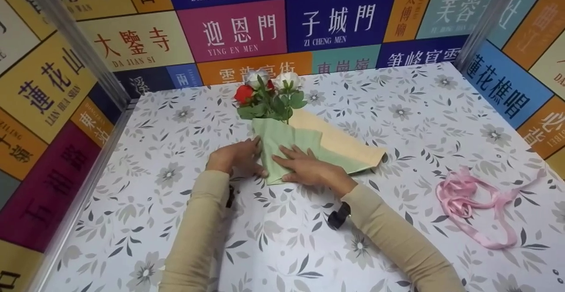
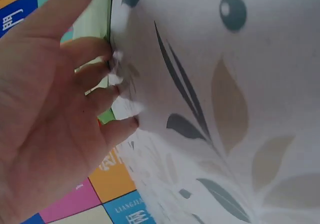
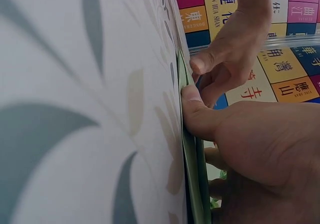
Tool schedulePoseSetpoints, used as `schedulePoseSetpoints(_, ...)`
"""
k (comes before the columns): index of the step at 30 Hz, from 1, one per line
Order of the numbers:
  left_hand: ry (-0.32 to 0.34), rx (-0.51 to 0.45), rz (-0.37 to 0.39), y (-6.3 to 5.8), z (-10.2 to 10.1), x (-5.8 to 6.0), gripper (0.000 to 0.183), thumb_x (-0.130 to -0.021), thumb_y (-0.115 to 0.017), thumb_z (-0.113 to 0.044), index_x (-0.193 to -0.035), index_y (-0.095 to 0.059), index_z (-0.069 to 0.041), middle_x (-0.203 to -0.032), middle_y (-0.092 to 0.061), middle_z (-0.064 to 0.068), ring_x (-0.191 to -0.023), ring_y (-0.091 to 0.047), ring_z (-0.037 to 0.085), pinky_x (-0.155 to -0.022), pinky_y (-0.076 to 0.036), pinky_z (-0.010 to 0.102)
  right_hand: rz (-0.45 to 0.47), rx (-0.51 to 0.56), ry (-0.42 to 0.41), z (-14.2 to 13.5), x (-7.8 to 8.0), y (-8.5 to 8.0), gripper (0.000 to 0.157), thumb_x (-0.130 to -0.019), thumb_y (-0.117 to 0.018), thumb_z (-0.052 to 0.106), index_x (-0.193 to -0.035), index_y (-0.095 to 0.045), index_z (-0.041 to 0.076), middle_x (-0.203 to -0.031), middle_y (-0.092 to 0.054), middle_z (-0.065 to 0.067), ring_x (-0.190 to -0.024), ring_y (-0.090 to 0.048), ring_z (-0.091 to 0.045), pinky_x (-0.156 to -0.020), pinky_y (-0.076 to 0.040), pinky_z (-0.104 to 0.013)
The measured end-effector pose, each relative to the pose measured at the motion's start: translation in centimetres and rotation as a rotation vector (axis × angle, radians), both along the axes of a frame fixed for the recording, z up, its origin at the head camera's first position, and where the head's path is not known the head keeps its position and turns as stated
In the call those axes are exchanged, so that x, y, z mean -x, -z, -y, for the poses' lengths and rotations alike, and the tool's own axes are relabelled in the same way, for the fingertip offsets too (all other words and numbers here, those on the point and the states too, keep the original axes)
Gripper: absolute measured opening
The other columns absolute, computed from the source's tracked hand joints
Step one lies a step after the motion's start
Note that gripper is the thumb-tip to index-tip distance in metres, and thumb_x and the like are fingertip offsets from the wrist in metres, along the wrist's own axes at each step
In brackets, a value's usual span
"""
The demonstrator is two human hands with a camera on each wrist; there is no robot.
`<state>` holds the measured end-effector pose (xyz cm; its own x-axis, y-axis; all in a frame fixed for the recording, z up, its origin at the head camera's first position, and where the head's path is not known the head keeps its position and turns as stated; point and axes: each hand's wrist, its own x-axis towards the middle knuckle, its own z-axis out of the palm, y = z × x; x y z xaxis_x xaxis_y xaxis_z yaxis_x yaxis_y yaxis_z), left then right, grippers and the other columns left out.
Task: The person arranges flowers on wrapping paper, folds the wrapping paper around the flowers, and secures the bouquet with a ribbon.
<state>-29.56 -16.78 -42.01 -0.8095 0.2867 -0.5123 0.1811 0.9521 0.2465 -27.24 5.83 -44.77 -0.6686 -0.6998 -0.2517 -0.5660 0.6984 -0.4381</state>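
A bouquet of artificial-looking roses lies on the table, with a red rose [image 1: 244, 94], a pale rose [image 1: 287, 81] and green leaves at its top. Green wrapping paper [image 1: 291, 137] is folded over the stems, and its cream side [image 1: 348, 140] shows at the right. My right hand [image 1: 311, 166] presses on the folded paper with fingers spread. At the paper's left edge is my left hand [image 1: 238, 157], its fingertips against the edge and table. The left wrist view shows that hand [image 2: 50, 114] with fingers slightly bent. The stems are hidden inside the paper.
A loose pink satin ribbon [image 1: 461, 195] lies in loops at the right of the table. The floral-patterned tabletop [image 1: 287, 239] is enclosed at the back and sides by panels with colourful printed signs [image 1: 234, 31].
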Motion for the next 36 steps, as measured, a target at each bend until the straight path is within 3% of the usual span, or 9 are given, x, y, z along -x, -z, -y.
schedulePoseSetpoints(4, -0.029, 0.039, 0.003, -0.4, -0.9, -0.1, 0.115, -0.083, -0.076, -0.053, -0.160, -0.007, -0.003, -0.167, -0.015, 0.021, -0.155, -0.016, 0.038, -0.124, -0.025, 0.051, -0.007, -0.004, -0.015, 0.2, -0.2, 0.1, 0.067, -0.104, -0.051, 0.038, -0.161, -0.019, 0.026, -0.170, -0.001, -0.009, -0.156, 0.002, -0.040, -0.122, -0.001, -0.066)
schedulePoseSetpoints(9, -0.083, 0.121, 0.041, -1.1, -1.8, -0.1, 0.118, -0.083, -0.079, -0.048, -0.159, -0.004, 0.003, -0.163, -0.022, 0.027, -0.152, -0.023, 0.039, -0.121, -0.030, 0.051, -0.002, 0.004, -0.035, 0.4, -0.2, -0.3, 0.067, -0.103, -0.051, 0.040, -0.161, -0.020, 0.024, -0.170, -0.002, -0.010, -0.156, 0.000, -0.041, -0.122, -0.002, -0.065)
schedulePoseSetpoints(12, -0.082, 0.119, 0.081, -1.3, -1.8, 0.0, 0.120, -0.083, -0.078, -0.048, -0.159, 0.000, 0.003, -0.163, -0.025, 0.025, -0.151, -0.027, 0.038, -0.121, -0.031, 0.050, 0.025, 0.015, -0.023, 0.2, -0.2, -0.9, 0.065, -0.103, -0.052, 0.041, -0.159, -0.025, 0.024, -0.170, -0.005, -0.010, -0.156, -0.001, -0.038, -0.123, -0.002, -0.064)
schedulePoseSetpoints(16, -0.066, 0.067, 0.106, -1.2, -1.4, 0.1, 0.123, -0.082, -0.077, -0.048, -0.158, 0.005, 0.003, -0.162, -0.029, 0.022, -0.148, -0.034, 0.036, -0.120, -0.033, 0.048, 0.027, 0.027, 0.029, 0.0, -0.3, -1.6, 0.059, -0.103, -0.052, 0.039, -0.157, -0.033, 0.024, -0.169, -0.008, -0.011, -0.157, -0.005, -0.034, -0.124, -0.003, -0.063)
schedulePoseSetpoints(23, -0.041, 0.001, 0.090, -0.6, -1.3, -0.1, 0.122, -0.083, -0.078, -0.050, -0.159, 0.002, 0.001, -0.169, 0.005, 0.018, -0.156, -0.011, 0.035, -0.126, -0.020, 0.047, 0.005, -0.052, 0.109, 0.2, -0.7, -1.1, 0.064, -0.102, -0.056, 0.038, -0.159, -0.028, 0.027, -0.170, -0.005, -0.011, -0.157, -0.006, -0.036, -0.124, -0.005, -0.063)
schedulePoseSetpoints(28, -0.051, 0.003, 0.081, -0.4, -1.6, -0.3, 0.123, -0.082, -0.079, -0.049, -0.158, 0.003, 0.002, -0.168, 0.002, 0.019, -0.155, -0.013, 0.034, -0.126, -0.020, 0.046, -0.014, -0.001, 0.177, 0.6, -0.9, -0.9, 0.073, -0.100, -0.057, 0.044, -0.161, -0.022, 0.022, -0.169, -0.004, -0.015, -0.156, -0.003, -0.038, -0.124, -0.004, -0.063)
schedulePoseSetpoints(32, -0.023, 0.025, 0.068, -0.2, -1.7, -0.5, 0.121, -0.083, -0.078, -0.052, -0.158, -0.001, 0.003, -0.168, 0.006, 0.021, -0.156, -0.004, 0.036, -0.127, -0.015, 0.049, -0.049, 0.016, 0.266, 0.7, -0.8, -0.4, 0.080, -0.099, -0.057, 0.048, -0.161, -0.018, 0.016, -0.168, -0.004, -0.019, -0.156, -0.002, -0.041, -0.124, -0.006, -0.062)
schedulePoseSetpoints(36, -0.064, 0.048, 0.071, -0.3, -1.9, -0.7, 0.127, -0.081, -0.077, -0.055, -0.158, 0.007, 0.002, -0.167, 0.001, 0.023, -0.156, -0.006, 0.039, -0.125, -0.018, 0.054, -0.071, 0.002, 0.351, 0.7, -0.6, 0.1, 0.086, -0.095, -0.062, 0.049, -0.161, -0.021, 0.012, -0.168, -0.008, -0.021, -0.155, -0.003, -0.043, -0.124, -0.006, -0.063)
